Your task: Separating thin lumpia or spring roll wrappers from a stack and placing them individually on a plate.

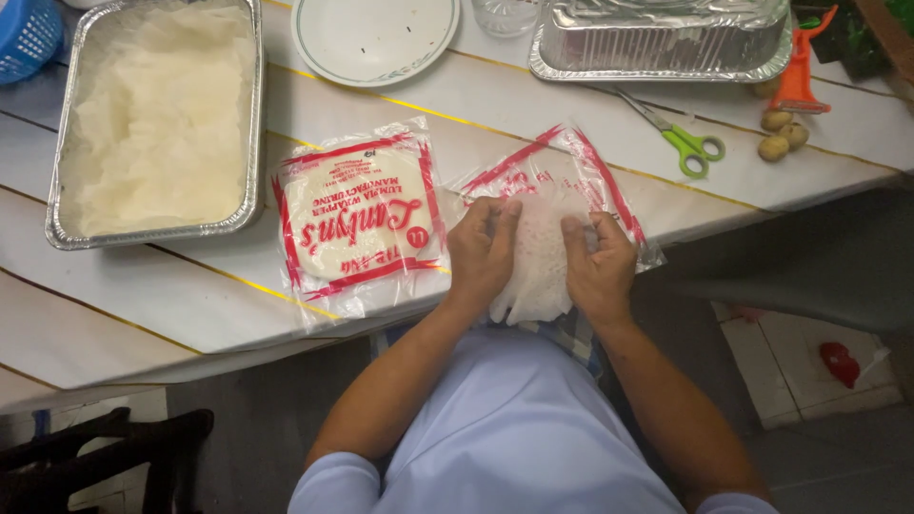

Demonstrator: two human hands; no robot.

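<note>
We pinch a thin white wrapper (538,262) at the table (143,314) edge, left hand (483,249) and right hand (598,262) each closed on a side, over an opened bag (581,171). Beside it lies a sealed pack (357,214); farther off, a foil tray (157,124), plate (373,38) and green scissors (681,138).

Your one head camera looks steeply down, close over the near edge of the white table (143,314).

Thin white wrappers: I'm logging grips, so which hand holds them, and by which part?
Both: the left hand pinches the stack of thin white wrappers at its left edge, the right hand at its right edge.
</note>
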